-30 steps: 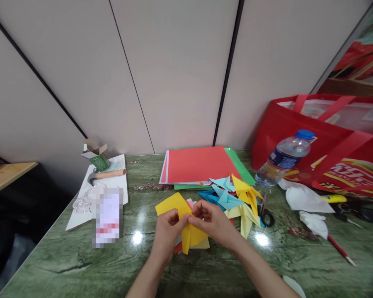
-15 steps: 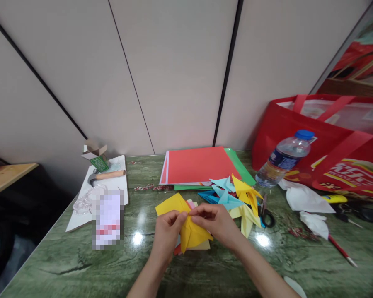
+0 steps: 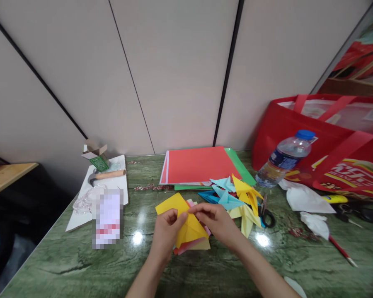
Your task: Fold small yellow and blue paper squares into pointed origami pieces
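Observation:
A sheet of yellow origami paper [image 3: 174,203], creased and partly folded, is held between my two hands. My left hand [image 3: 167,227] pinches its left side with thumb and fingers. At the middle of the paper, the fingertips of my right hand [image 3: 216,219] pinch its right edge. Beneath lies a small stack of coloured paper [image 3: 202,245], mostly hidden by the yellow sheet. Folded paper pieces lie just beyond my right hand: a light blue one [image 3: 228,200], a yellow one [image 3: 248,193] and a pale yellow one [image 3: 246,217].
Red and green sheets [image 3: 202,165] lie by the wall. Black-handled scissors [image 3: 268,218], a water bottle [image 3: 284,159] and a red bag [image 3: 338,140] are on the right, with crumpled tissue [image 3: 315,223]. On the left, a hammer [image 3: 108,176] and small green box [image 3: 100,161] rest on a white board.
The lower part of the yellow paper, spread out to the right before, now lies folded in narrower. Both hands stay almost in place, still pinching it.

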`<action>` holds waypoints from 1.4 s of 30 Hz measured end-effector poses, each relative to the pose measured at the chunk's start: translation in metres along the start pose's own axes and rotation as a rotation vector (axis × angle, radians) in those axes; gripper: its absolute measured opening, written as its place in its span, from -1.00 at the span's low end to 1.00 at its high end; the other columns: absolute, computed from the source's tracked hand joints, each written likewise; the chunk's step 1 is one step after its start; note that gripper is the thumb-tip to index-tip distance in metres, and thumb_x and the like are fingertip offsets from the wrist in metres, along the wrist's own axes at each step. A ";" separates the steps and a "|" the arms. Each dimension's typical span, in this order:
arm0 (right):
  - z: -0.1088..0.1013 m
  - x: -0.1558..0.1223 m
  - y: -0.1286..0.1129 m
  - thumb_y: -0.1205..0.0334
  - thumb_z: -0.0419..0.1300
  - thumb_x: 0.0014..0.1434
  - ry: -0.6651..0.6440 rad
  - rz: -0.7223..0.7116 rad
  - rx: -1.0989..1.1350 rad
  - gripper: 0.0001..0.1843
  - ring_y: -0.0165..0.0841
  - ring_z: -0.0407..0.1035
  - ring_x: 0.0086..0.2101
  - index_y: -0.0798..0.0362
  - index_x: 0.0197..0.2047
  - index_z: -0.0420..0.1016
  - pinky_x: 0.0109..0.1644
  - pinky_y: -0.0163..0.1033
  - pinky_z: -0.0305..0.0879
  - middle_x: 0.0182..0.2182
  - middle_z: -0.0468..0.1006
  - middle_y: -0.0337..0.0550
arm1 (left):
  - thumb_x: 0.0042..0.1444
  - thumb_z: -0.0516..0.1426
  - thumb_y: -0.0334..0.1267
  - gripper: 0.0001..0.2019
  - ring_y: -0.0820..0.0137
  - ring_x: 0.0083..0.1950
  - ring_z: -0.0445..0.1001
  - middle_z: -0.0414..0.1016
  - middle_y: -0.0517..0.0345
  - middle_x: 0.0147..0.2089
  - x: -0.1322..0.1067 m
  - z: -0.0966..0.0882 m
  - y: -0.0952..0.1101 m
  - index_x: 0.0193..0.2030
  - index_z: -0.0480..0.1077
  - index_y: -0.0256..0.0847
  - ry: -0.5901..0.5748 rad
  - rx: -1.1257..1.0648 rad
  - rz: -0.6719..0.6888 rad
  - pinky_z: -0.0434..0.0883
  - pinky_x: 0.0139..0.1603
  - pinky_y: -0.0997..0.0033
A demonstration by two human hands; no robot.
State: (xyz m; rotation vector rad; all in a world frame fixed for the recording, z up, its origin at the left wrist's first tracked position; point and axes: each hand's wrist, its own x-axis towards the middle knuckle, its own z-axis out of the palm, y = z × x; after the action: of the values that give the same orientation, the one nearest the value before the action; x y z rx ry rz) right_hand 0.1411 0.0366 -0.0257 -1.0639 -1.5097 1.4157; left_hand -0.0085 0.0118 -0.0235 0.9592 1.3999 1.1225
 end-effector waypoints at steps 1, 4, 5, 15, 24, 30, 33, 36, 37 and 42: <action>-0.001 0.000 0.001 0.32 0.08 0.03 -0.005 -0.006 -0.011 -0.79 -0.37 0.38 -0.43 0.05 -0.34 0.55 -0.38 -0.30 0.30 -0.47 0.51 -0.20 | -0.23 0.25 -0.01 -0.65 0.52 -0.59 0.24 0.30 0.26 -0.64 0.000 0.000 0.000 -0.60 0.35 -0.30 0.004 -0.002 0.001 0.15 -0.60 0.57; -0.002 0.000 0.001 0.35 0.10 -0.01 -0.026 -0.022 -0.008 -0.79 -0.36 0.40 -0.40 0.05 -0.35 0.55 -0.35 -0.29 0.32 -0.43 0.52 -0.20 | -0.24 0.26 -0.04 -0.67 0.52 -0.59 0.26 0.32 0.25 -0.63 0.001 -0.001 -0.001 -0.60 0.34 -0.30 -0.006 -0.023 -0.012 0.17 -0.59 0.57; -0.002 0.000 0.000 0.34 0.12 -0.01 -0.034 -0.016 0.006 -0.81 -0.35 0.40 -0.39 0.05 -0.35 0.56 -0.35 -0.29 0.33 -0.42 0.52 -0.19 | -0.24 0.26 -0.04 -0.67 0.52 -0.59 0.26 0.33 0.25 -0.63 0.001 -0.001 -0.001 -0.60 0.34 -0.30 -0.013 -0.033 -0.020 0.18 -0.59 0.56; -0.002 0.000 0.000 0.32 0.22 -0.06 -0.067 -0.044 -0.013 -0.90 -0.33 0.41 -0.36 0.06 -0.41 0.55 -0.30 -0.27 0.33 -0.41 0.53 -0.18 | -0.28 0.28 -0.09 -0.69 0.56 -0.64 0.22 0.28 0.30 -0.69 -0.001 -0.001 0.008 -0.65 0.33 -0.30 0.003 -0.021 -0.037 0.14 -0.64 0.59; 0.002 0.000 -0.001 0.30 0.23 -0.07 -0.010 0.022 0.013 -0.92 -0.36 0.40 -0.43 0.10 -0.42 0.48 -0.35 -0.29 0.31 -0.48 0.52 -0.20 | -0.22 0.25 -0.15 -0.74 0.52 -0.71 0.30 0.39 0.23 -0.71 -0.004 0.002 0.015 -0.65 0.31 -0.28 -0.064 -0.063 -0.028 0.22 -0.65 0.56; 0.001 0.001 0.001 0.30 0.27 -0.13 0.007 0.032 0.088 -0.88 -0.39 0.38 -0.45 0.09 -0.45 0.43 -0.35 -0.30 0.31 -0.50 0.48 -0.24 | -0.21 0.22 -0.24 -0.83 0.50 -0.70 0.31 0.43 0.20 -0.71 -0.004 0.002 0.016 -0.61 0.37 -0.29 -0.083 -0.049 -0.021 0.25 -0.64 0.55; 0.000 0.001 0.002 0.31 0.30 -0.16 0.004 0.048 0.136 -0.85 -0.42 0.35 -0.48 0.10 -0.47 0.40 -0.37 -0.31 0.29 -0.53 0.45 -0.27 | -0.19 0.21 -0.26 -0.83 0.52 -0.69 0.31 0.43 0.20 -0.69 -0.004 0.002 0.016 -0.63 0.35 -0.29 -0.095 -0.020 0.010 0.25 -0.63 0.55; -0.001 0.002 0.003 0.30 0.33 -0.20 0.001 0.062 0.181 -0.81 -0.44 0.34 -0.50 0.10 -0.48 0.39 -0.39 -0.33 0.27 -0.56 0.44 -0.30 | -0.18 0.20 -0.29 -0.85 0.53 -0.67 0.31 0.43 0.22 -0.67 -0.004 0.001 0.017 -0.63 0.35 -0.28 -0.122 0.006 0.033 0.25 -0.62 0.56; -0.001 0.002 0.003 0.31 0.33 -0.20 -0.002 0.062 0.187 -0.81 -0.44 0.34 -0.50 0.09 -0.48 0.39 -0.39 -0.33 0.26 -0.56 0.44 -0.31 | -0.18 0.19 -0.30 -0.88 0.53 -0.67 0.32 0.44 0.22 -0.65 -0.004 0.001 0.017 -0.61 0.36 -0.28 -0.138 0.005 0.031 0.26 -0.61 0.55; -0.003 0.002 0.004 0.37 0.25 -0.12 -0.005 0.011 0.155 -0.94 -0.45 0.33 -0.50 0.08 -0.52 0.43 -0.39 -0.35 0.25 -0.56 0.44 -0.30 | -0.19 0.18 -0.28 -0.89 0.47 -0.68 0.35 0.46 0.19 -0.62 -0.005 0.001 0.019 -0.57 0.36 -0.28 -0.192 -0.016 -0.080 0.31 -0.61 0.48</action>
State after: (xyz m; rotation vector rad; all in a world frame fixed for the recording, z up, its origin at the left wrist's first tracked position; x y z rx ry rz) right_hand 0.1431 0.0398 -0.0298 -0.9748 -1.3750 1.5176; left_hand -0.0076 0.0117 -0.0037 0.9643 1.2610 0.9551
